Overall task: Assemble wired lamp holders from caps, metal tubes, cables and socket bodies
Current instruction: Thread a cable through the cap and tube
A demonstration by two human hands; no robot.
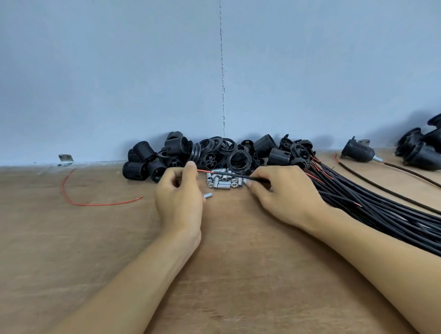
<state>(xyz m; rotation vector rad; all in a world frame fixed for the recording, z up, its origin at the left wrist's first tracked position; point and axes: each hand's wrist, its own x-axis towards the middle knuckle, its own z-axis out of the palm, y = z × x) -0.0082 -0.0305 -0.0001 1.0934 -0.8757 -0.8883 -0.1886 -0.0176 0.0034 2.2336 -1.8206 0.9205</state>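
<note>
I had my left hand [178,193] pinching the cable's [229,175] red tip, right hand [283,197] gripping its sheath above the metal tubes [222,180] — few finished holders [359,152] on the right, most socket bodies [144,152] unassembled.

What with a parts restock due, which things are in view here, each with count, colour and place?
socket bodies and caps: many, black, heaped against the wall behind the hands
metal tubes: small heap, silver, between the hands
single metal tube: one, silver, at the left hand's edge
held cable: one, black with red end, spanning both hands
cable bundle: many, black with red tips, table's right
red wire: one, loose, table's left
finished lamp holders: several, black, far right
brackets: two, silver, at the wall's foot
table: one, brown wood
wall: blue-grey, behind
left hand: pinches the cable's red end
right hand: pinches the cable's black sheath
</note>
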